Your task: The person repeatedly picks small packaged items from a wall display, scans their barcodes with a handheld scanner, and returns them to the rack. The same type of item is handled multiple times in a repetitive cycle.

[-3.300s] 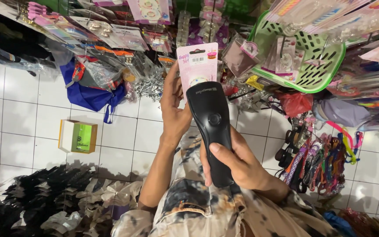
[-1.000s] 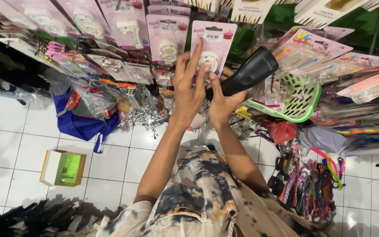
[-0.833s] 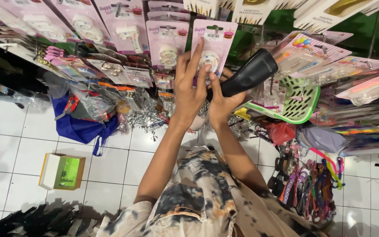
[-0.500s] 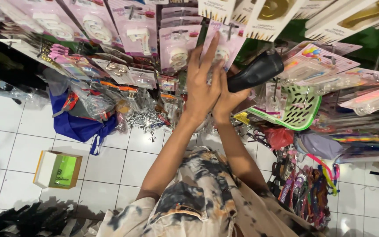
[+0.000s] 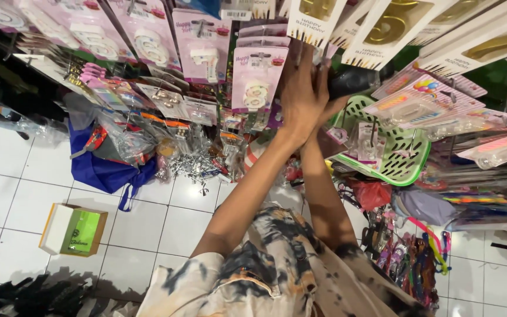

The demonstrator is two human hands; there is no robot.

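Observation: both arms are raised to the hanging display in the upper centre of the frame. The left hand [image 5: 302, 94] lies back-to-camera against the row of carded packs, fingers stretched up over the lower edge of a white card with gold print [image 5: 310, 20]. Whether the thumb and fingers pinch a card behind the palm cannot be told; the palm covers that spot.

The right hand [image 5: 326, 113] sits just behind and right of the left, mostly hidden by it. It is closed around a black handheld scanner [image 5: 356, 79], whose body juts toward the right, above the green plastic basket [image 5: 409, 170].

Just left of the left hand hangs a pink number-candle card [image 5: 256, 76], apart from the fingers. More pink cards fill the upper left.

Judgement: the step in hand appears to be work at the pegs, with a card being seated on or lifted off a hook while the scanner is kept aside. The next move calls for a steady fingertip hold at the card's hang hole and keeping the scanner clear of neighbouring packs, which hang close together.

Lower left: a green-and-white box [image 5: 73, 230] on the white tiled floor [image 5: 7, 194].
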